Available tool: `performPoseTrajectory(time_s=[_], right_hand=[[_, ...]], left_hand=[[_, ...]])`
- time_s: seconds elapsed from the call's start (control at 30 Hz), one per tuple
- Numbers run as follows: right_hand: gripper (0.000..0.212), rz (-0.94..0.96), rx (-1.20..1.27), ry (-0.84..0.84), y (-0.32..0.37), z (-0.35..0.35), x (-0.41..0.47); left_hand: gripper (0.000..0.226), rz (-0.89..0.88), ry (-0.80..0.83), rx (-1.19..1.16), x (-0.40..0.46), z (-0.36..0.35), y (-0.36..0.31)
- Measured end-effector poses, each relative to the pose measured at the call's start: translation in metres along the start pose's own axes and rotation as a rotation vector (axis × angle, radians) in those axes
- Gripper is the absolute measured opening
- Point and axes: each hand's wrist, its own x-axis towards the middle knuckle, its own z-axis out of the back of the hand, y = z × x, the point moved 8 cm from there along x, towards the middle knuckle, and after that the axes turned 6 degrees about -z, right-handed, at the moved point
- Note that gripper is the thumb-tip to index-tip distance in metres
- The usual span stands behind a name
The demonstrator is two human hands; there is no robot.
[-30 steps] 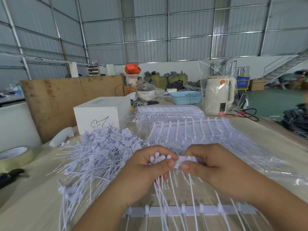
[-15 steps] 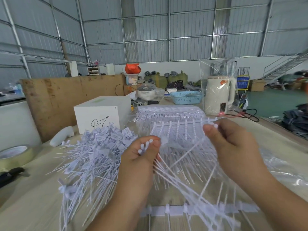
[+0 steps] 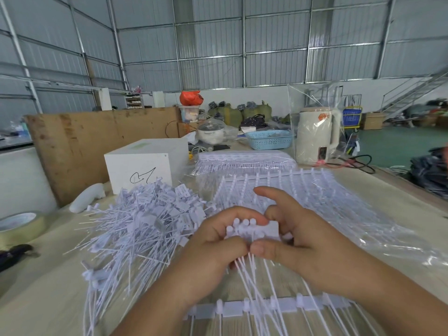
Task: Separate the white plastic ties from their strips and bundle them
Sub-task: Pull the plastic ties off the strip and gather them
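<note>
Basically, pale wooden worktop is crowded: loose heap of white plastic ties left, uncut white tie strips behind, white strip bar near edge, while left hand and right hand both grip one small white tie bundle mid-air between them, fingers curled, right index raised.

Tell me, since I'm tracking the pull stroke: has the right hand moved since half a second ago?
Yes. The right hand has come back down and leftward, from up near the white kettle to meet the left hand on the ties.
</note>
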Motion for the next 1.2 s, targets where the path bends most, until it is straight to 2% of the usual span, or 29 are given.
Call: performPoseTrajectory(time_s=[0.2, 0.33, 0.53, 0.67, 0.8, 0.97, 1.1, 1.2], right_hand=[[0.069, -0.011, -0.112, -0.019, -0.001, 0.004, -0.001], [0.075, -0.017, -0.067, -0.036, 0.001, 0.008, -0.002], [0.090, -0.021, -0.079, -0.004, 0.004, 0.002, -0.006], [0.088, -0.015, -0.074, 0.020, 0.006, -0.002, -0.006], [0.084, -0.035, -0.022, 0.004, 0.005, -0.001, -0.003], [0.067, -0.042, 0.015, -0.059, 0.002, 0.003, 0.000], [0.070, -0.069, -0.030, 0.005, -0.001, -0.005, -0.002], [0.062, -0.087, -0.027, 0.045, -0.001, -0.006, -0.003]], left_hand=[[0.031, -0.003, -0.096, 0.146, 0.001, 0.007, -0.002], [0.031, 0.020, -0.202, 0.157, -0.001, 0.018, 0.002], [0.034, 0.034, 0.051, 0.204, -0.001, -0.003, 0.006], [0.029, 0.054, 0.157, 0.204, -0.002, -0.005, 0.006], [0.022, 0.040, 0.189, 0.127, -0.005, -0.006, -0.001], [0.020, 0.043, 0.108, 0.063, -0.003, 0.002, -0.005], [0.020, 0.086, 0.160, 0.110, -0.005, 0.000, 0.000], [0.019, 0.056, 0.143, 0.117, -0.004, -0.001, 0.000]])
